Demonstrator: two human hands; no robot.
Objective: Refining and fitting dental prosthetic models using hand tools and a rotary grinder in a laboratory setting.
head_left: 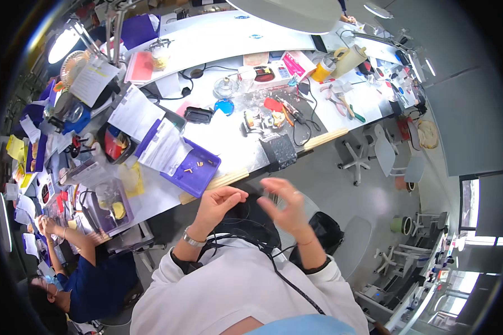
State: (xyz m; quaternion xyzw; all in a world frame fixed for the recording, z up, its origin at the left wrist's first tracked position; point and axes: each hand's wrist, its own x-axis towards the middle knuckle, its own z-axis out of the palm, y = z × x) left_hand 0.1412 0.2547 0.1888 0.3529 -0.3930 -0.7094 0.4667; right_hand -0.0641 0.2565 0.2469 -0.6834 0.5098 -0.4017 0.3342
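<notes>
My left hand (pixel 219 207), with a metal watch on its wrist, is in front of the bench edge. Its thumb and fingertips are pinched together; whatever is between them is too small to make out. To its right hangs my right hand (pixel 286 207), blurred by motion, thumb and fingers apart with nothing visible in them. Just beyond the left hand sits a purple tray (pixel 200 188) holding several small gold-coloured pieces, with printed sheets in a plastic sleeve (pixel 165 147) leaning over it. A dark block (pixel 278 151) stands at the bench edge beyond the right hand.
Tools and a red-handled piece lie on a dark mat (pixel 310 111). Near them are a blue round lid (pixel 224 106), a black box (pixel 198 115) and pliers (pixel 335 99). A lamp shade (pixel 296 14) overhangs the bench. A co-worker (pixel 98 279) sits at the left; chairs (pixel 355 162) stand right.
</notes>
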